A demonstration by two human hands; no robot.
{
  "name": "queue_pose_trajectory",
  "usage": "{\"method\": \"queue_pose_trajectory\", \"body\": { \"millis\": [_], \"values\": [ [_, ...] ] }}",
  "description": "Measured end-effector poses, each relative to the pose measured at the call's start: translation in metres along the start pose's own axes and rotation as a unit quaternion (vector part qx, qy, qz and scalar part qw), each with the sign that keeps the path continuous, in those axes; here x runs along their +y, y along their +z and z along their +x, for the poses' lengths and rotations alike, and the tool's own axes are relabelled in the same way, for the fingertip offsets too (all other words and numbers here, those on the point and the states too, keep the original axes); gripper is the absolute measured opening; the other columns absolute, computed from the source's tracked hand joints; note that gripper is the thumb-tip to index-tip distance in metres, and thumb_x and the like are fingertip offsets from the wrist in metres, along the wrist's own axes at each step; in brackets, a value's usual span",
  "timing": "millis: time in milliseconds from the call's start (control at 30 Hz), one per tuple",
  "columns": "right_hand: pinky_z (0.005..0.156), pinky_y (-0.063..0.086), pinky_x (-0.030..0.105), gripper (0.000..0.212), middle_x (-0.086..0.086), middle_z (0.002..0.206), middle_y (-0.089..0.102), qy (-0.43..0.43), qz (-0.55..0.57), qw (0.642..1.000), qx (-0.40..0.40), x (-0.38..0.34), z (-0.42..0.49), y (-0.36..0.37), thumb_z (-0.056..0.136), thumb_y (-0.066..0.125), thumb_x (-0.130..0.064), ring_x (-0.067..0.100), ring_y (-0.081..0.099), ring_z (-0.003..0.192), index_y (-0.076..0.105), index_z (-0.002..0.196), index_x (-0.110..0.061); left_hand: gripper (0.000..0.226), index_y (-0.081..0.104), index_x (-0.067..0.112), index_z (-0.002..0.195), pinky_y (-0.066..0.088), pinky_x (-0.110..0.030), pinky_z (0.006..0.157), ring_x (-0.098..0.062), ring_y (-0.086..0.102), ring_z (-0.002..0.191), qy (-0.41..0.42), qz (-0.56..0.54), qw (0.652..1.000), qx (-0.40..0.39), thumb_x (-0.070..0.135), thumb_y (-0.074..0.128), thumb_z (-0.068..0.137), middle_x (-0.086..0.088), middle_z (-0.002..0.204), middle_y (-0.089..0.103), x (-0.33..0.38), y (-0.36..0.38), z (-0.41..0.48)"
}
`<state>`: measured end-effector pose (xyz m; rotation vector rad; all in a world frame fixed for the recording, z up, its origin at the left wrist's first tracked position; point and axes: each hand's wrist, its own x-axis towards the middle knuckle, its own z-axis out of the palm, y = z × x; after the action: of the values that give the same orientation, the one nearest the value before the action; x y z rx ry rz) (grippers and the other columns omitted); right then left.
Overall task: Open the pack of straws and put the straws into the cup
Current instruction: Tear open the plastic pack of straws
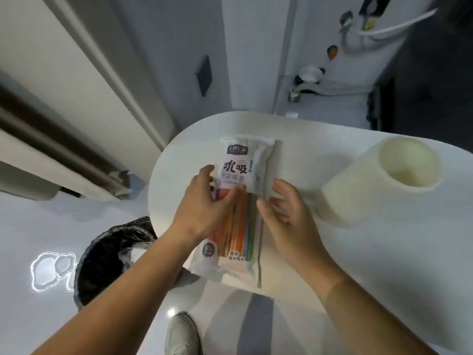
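Lying flat on the white tabletop (358, 252), near edge overhanging, the pack of straws (239, 213) looks still sealed; left hand (204, 208) rests on it, fingers spread, pinning rather than gripping (likely steadying it for tearing); right hand (286, 211) half-open just beside it, holding nothing; cream cup (378, 180) waits to the right.

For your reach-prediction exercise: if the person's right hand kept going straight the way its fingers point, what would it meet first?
Most likely the clear plastic pack of coloured straws: the right hand points left toward its near edge, fingertips almost touching it. Depth is uncertain.
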<state>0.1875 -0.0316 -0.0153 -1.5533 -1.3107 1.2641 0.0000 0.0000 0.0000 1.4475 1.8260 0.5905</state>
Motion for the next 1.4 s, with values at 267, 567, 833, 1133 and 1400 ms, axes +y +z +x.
{"method": "queue_pose_trajectory", "body": {
  "millis": [267, 567, 833, 1133, 1400],
  "values": [
    [0.055, 0.039, -0.005, 0.03, -0.047, 0.087, 0.06, -0.026, 0.032, 0.998, 0.053, 0.008, 0.031, 0.016, 0.09, 0.067, -0.046, -0.03, 0.055, 0.081, 0.049, 0.114, -0.044, 0.093, 0.046, 0.023, 0.151, 0.04, -0.017, 0.065, 0.005, 0.057, 0.084, 0.016, 0.033, 0.998, 0.042, 0.082, 0.064, 0.082, 0.024, 0.093, 0.055, -0.012, 0.008, 0.029],
    [0.071, 0.05, 0.021, 0.084, -0.029, 0.1, 0.067, -0.071, 0.056, 0.994, 0.065, 0.003, 0.038, 0.013, 0.063, 0.058, -0.074, -0.013, 0.066, 0.085, 0.04, 0.137, -0.038, 0.048, 0.065, 0.031, 0.101, 0.043, -0.009, 0.05, 0.011, 0.066, 0.062, 0.079, -0.074, 0.993, 0.052, 0.072, 0.077, 0.08, 0.016, 0.072, 0.073, -0.012, 0.016, 0.037],
    [0.087, 0.06, 0.049, 0.054, -0.006, 0.094, 0.079, -0.114, 0.151, 0.981, 0.041, -0.047, -0.023, -0.01, 0.082, 0.061, -0.057, 0.013, 0.076, 0.084, 0.059, 0.126, -0.026, 0.062, 0.06, 0.044, 0.113, 0.055, -0.02, 0.067, -0.003, 0.076, 0.077, 0.17, -0.141, 0.975, 0.037, 0.083, 0.067, 0.066, 0.006, 0.098, 0.076, 0.024, -0.007, -0.029],
    [0.074, 0.061, 0.037, 0.054, -0.006, 0.113, 0.077, -0.216, 0.172, 0.96, -0.045, -0.1, -0.119, -0.051, 0.082, 0.056, -0.072, 0.019, 0.075, 0.099, 0.062, 0.122, -0.037, 0.061, 0.074, 0.044, 0.122, 0.043, -0.007, 0.075, 0.004, 0.06, 0.095, 0.302, -0.109, 0.944, 0.073, 0.075, 0.07, 0.07, 0.008, 0.104, 0.071, 0.066, -0.03, -0.113],
    [0.084, 0.058, 0.05, 0.075, 0.012, 0.122, 0.072, -0.171, 0.269, 0.944, -0.078, -0.103, -0.155, -0.068, 0.079, 0.044, -0.08, 0.031, 0.07, 0.111, 0.071, 0.109, -0.017, 0.032, 0.071, 0.054, 0.12, 0.065, -0.035, 0.089, -0.014, 0.075, 0.102, 0.252, -0.251, 0.935, -0.009, 0.03, 0.073, 0.098, 0.012, 0.116, 0.075, 0.094, -0.023, -0.162]
  ]
}}
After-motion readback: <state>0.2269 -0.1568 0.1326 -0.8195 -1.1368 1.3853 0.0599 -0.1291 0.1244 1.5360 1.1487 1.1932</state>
